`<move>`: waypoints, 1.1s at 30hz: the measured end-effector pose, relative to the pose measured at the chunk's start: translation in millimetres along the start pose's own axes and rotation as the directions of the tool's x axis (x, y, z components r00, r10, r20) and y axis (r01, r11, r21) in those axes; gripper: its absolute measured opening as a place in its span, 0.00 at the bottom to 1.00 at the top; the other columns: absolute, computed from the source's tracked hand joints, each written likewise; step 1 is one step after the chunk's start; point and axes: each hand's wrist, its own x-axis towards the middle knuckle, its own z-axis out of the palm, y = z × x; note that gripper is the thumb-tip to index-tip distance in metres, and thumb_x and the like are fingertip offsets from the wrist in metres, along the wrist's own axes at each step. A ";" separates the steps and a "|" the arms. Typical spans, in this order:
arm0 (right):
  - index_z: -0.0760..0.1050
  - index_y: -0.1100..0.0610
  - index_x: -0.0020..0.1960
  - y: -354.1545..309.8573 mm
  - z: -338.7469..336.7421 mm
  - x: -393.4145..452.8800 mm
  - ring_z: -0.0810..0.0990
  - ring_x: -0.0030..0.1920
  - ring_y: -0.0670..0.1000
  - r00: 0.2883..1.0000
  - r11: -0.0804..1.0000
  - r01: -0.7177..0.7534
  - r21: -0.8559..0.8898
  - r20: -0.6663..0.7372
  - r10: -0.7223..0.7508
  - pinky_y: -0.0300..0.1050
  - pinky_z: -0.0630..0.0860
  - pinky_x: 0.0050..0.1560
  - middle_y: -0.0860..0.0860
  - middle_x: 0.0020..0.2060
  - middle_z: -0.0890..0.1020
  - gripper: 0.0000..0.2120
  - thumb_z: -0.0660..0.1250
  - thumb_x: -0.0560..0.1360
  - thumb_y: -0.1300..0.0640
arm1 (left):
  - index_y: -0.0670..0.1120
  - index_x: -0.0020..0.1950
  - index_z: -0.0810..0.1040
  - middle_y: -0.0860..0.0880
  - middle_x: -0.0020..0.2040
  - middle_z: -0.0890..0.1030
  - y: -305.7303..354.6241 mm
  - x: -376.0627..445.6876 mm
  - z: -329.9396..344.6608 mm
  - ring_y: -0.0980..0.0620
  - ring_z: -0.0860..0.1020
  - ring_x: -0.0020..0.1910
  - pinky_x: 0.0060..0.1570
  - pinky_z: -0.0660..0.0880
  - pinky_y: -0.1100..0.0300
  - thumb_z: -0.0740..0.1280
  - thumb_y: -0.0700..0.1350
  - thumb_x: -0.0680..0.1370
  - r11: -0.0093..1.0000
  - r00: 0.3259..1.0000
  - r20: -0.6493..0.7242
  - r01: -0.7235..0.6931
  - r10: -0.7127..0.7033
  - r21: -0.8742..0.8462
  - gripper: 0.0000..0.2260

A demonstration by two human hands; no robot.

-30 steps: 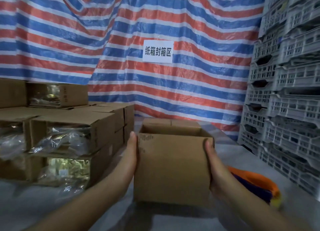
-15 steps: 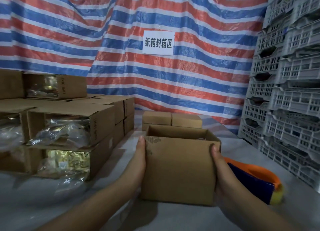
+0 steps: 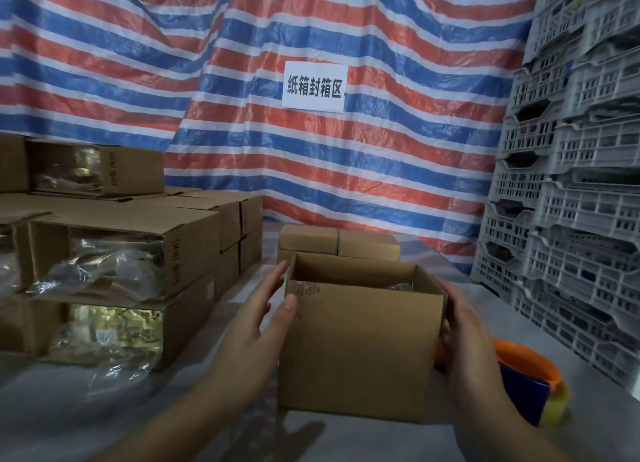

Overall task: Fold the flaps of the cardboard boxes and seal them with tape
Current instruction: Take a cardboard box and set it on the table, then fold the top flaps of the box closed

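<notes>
Open-topped cardboard box (image 3: 360, 350) sits on the worktop (image 3: 346, 441), squarely between both hands. Left hand (image 3: 256, 326) is released, fingers straight, thumb tip touching the box's near face at its left edge. Right hand (image 3: 464, 337) lies flat against the right wall, fingers straight. Just beyond the right hand, an orange-and-blue tape dispenser (image 3: 530, 382); beyond the left hand, stacked boxes (image 3: 138, 253).

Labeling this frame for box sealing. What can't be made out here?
- Open box contents: head view, the near wall hides all but a glint at the back.
- Right hand fingers: behind the box's right side, contact unclear.
- Tape dispenser: partly hidden by the right wrist; tape roll not visible.
- Left stacked boxes: cut off by the left edge; bagged goods blurred.
</notes>
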 end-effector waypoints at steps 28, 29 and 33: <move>0.67 0.38 0.73 2.0 -11.2 2.8 0.67 0.68 0.32 0.908 0.819 0.407 -0.405 0.281 -0.312 0.39 0.67 0.66 0.26 0.66 0.69 0.28 0.59 0.74 0.32 | 0.53 0.59 0.81 0.57 0.57 0.83 -3.2 7.0 -1.8 0.58 0.80 0.57 0.51 0.74 0.70 0.62 0.52 0.76 0.995 0.978 0.210 0.033 -0.012 -0.098 0.14; 0.64 0.34 0.72 1.2 -11.2 1.7 0.66 0.69 0.32 0.910 0.819 0.402 -0.409 0.281 -0.306 0.38 0.66 0.66 0.25 0.66 0.68 0.27 0.59 0.74 0.32 | 0.52 0.60 0.80 0.56 0.57 0.83 -1.3 10.0 -3.7 0.58 0.80 0.57 0.50 0.75 0.69 0.63 0.50 0.76 0.991 0.974 0.223 0.052 -0.024 -0.121 0.14; 0.54 0.15 0.64 -1.8 -6.0 -3.7 0.64 0.72 0.35 0.934 0.859 0.336 -0.386 0.253 -0.252 0.44 0.67 0.71 0.29 0.71 0.65 0.25 0.62 0.73 0.32 | 0.47 0.64 0.79 0.50 0.60 0.82 2.8 17.4 -13.4 0.54 0.79 0.60 0.54 0.76 0.65 0.67 0.45 0.75 0.974 0.944 0.322 0.141 -0.078 -0.177 0.17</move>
